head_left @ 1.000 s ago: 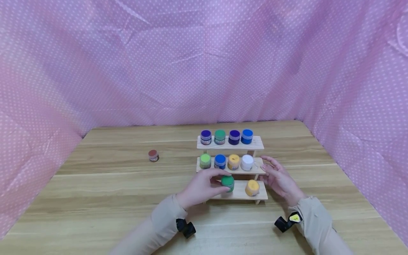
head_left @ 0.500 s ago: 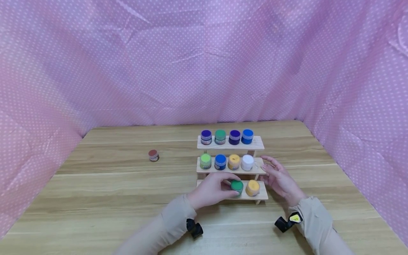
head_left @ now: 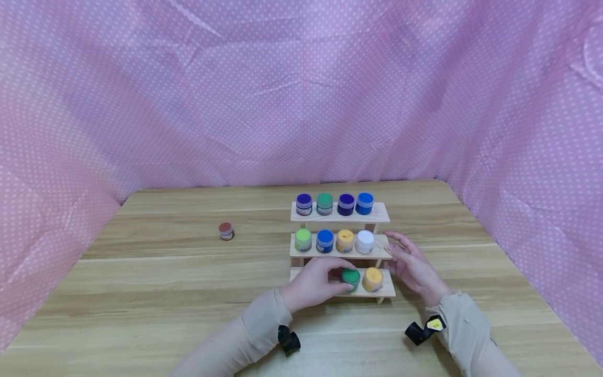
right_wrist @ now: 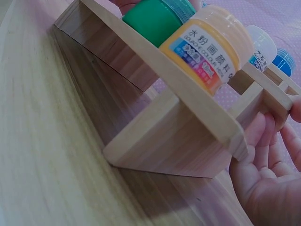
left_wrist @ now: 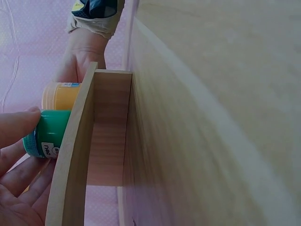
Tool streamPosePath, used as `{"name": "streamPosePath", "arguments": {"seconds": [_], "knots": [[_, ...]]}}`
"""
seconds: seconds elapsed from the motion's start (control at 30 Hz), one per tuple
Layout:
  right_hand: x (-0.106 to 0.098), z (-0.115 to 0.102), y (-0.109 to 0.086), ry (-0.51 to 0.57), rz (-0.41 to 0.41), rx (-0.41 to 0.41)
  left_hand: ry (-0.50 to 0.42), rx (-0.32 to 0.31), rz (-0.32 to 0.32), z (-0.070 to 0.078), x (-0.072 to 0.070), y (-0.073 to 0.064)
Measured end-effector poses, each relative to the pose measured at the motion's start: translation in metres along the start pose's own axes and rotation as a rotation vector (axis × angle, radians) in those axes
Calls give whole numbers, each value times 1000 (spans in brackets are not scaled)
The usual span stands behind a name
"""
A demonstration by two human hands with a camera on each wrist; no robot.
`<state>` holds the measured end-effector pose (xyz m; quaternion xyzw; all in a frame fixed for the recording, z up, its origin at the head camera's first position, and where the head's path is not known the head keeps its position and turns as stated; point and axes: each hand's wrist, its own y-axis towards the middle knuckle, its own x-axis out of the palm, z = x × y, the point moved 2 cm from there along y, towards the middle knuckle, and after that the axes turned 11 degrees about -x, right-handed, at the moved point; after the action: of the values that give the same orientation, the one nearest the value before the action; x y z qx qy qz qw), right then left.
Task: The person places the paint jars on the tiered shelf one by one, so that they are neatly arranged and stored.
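My left hand pinches a green gouache paint jar between thumb and fingers. This jar stands on the bottom shelf of a three-tier wooden rack, just left of a yellow-orange paint jar. In the left wrist view the green jar is upright against the shelf. At the rack's right end my right hand grips the middle shelf, thumb above and fingers below in the right wrist view. A label reading "gouache colour" shows on the yellow-orange jar there.
Light green, blue, yellow-orange and white jars line the middle shelf. Purple, green and blue jars fill the top one. A brown-lidded jar stands alone on the wooden table. Pink dotted cloth hangs behind.
My left hand has slid right along the bottom shelf with the green jar, bringing it beside the yellow-orange jar. My right hand keeps its place on the rack.
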<state>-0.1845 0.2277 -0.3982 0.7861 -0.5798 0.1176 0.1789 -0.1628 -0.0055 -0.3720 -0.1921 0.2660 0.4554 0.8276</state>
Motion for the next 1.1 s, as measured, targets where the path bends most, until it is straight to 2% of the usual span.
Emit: {"name": "streamPosePath", "arguments": {"seconds": [0.3,0.7,0.87,1.1], "knots": [[0,0,0,-8,2,1,14,34,14,0,0,1],[0,1,0,5,-11,-4,39,43,9,0,-2,-1],[0,1,-1,7,-9,-10,25,61,0,1,-5,-3],[1,0,-1,17,-14,-10,-12,40,11,7,-13,-8]]}}
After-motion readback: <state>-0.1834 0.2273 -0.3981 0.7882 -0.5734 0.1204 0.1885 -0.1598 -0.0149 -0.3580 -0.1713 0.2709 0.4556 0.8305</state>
